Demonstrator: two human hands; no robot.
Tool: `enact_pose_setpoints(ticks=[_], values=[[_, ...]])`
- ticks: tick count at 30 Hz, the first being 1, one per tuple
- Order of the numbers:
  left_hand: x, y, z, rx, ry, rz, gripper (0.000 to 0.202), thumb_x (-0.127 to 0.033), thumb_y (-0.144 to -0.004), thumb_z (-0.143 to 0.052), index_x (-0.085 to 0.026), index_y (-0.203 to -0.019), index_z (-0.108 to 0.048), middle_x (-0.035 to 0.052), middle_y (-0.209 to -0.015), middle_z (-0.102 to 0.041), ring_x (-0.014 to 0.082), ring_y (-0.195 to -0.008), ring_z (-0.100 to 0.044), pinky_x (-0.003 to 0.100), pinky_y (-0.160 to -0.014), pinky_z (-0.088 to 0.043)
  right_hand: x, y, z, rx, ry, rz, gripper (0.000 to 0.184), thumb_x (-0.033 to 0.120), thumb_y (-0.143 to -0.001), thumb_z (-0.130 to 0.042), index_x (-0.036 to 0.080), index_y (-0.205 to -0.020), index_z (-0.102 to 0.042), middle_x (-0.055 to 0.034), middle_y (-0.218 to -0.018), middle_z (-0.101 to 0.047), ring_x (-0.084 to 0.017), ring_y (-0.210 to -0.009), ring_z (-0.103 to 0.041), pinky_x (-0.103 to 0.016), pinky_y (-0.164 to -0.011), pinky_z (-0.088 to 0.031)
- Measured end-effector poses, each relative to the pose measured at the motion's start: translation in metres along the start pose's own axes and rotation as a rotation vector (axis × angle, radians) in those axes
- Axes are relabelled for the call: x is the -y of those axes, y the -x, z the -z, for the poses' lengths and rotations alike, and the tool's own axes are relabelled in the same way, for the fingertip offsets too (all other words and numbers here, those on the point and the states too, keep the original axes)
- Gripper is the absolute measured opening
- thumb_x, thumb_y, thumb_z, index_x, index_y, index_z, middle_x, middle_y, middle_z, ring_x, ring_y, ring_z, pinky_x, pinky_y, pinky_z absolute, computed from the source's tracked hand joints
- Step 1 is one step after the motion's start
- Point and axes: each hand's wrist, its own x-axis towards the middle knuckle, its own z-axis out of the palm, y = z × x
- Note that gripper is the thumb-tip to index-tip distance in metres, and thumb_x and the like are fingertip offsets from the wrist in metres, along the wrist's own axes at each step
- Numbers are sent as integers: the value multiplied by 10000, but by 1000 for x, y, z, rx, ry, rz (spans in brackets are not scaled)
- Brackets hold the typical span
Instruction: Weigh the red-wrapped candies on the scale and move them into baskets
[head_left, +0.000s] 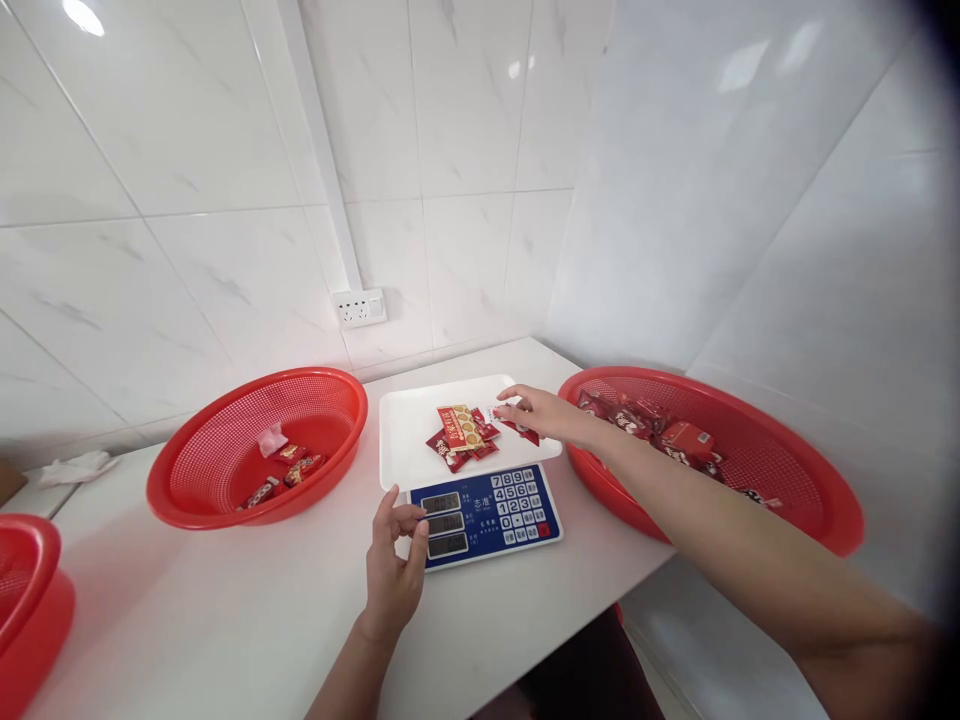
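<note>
My right hand [541, 414] is over the right side of the white weighing tray [401, 455], with its fingers closed around a red snack packet [523, 432]. Several red packets [484, 430] lie in a small pile left of it, topped by a red and yellow packet [460, 428]. In front of the tray is the scale's blue panel [484, 515], with three displays and a keypad. My left hand [395, 565] is at the panel's left edge, its fingers apart and holding nothing. The display digits are too faint to read for certain.
A red mesh basket [795, 470] with many red packets stands at the right. Another red basket [169, 485] at the left holds several packets and something pink. Part of a third basket [34, 600] shows at the far left. A tiled wall with a socket [360, 308] rises behind.
</note>
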Motion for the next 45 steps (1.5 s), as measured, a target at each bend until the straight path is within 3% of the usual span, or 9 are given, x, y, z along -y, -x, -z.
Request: enact_pose_setpoints(ticks=[4, 10, 16, 20, 22, 26, 37, 45], values=[[0, 0, 2, -13, 1, -20, 504, -223, -878, -481, -259, -1334, -271, 27, -869, -596, 130, -733, -599, 287, -682, -516, -11, -1, -1, -90, 107, -53, 403, 459, -838, -484, 205, -1149, -517, -19, -788, -637, -134, -628, -584, -239, -591, -433], [-2, 2, 2, 8, -23, -54, 505, -198, -873, -480, -251, -1331, -276, 34, -868, -605, 137, -743, -597, 302, -692, -515, -23, 14, -4, -65, 106, -62, 279, 289, -838, -479, 192, -1083, -569, -18, -793, -644, -137, -673, -600, -233, -612, -442], [-4, 3, 2, 13, -41, -61, 492, -198, -875, -472, -250, -1326, -281, 26, -852, -611, 137, -750, -596, 306, -700, -513, -12, 11, -6, -20, 24, 40, 451, 212, -812, -486, 204, -1261, -434, 3, -815, -658, -120, -623, -582, -243, -618, -456], [-5, 1, 2, 7, -30, -58, 474, -209, -872, -481, -237, -1311, -306, 24, -834, -613, 142, -734, -601, 306, -687, -513, 1, 8, -10, -74, 58, 108, 220, 183, -795, -516, 203, -1007, -572, -5, -885, -688, -142, -743, -621, -270, -715, -463], [-5, 1, 3, 8, -20, -56, 471, -208, -871, -485, -238, -1309, -314, 22, -833, -615, 143, -737, -603, 307, -691, -512, 5, 7, -13, -103, 80, 120, 149, 175, -794, -521, 211, -923, -585, -10, -930, -688, -164, -844, -623, -291, -770, -451], [-7, 0, 2, -25, -5, -75, 457, -209, -874, -482, -235, -1301, -322, 17, -819, -619, 132, -703, -599, 298, -676, -508, 5, 8, -18, -144, 130, 105, 158, 213, -825, -507, 231, -972, -561, -29, -1014, -678, -196, -930, -612, -324, -807, -436], [-10, -4, 2, -72, 72, -56, 424, -202, -890, -466, -224, -1290, -326, 2, -787, -599, 107, -669, -586, 275, -646, -519, 7, 2, -25, -232, 583, 1, 271, 360, -885, -418, 270, -1119, -523, -60, -969, -678, -264, -869, -610, -294, -601, -390], [-9, -4, 2, -72, 85, -34, 420, -230, -894, -470, -224, -1290, -331, 0, -781, -601, 109, -669, -586, 276, -643, -523, 19, -6, -46, -249, 576, 78, 323, 271, -891, -408, 244, -1200, -500, -97, -982, -649, -256, -884, -591, -313, -666, -417]])
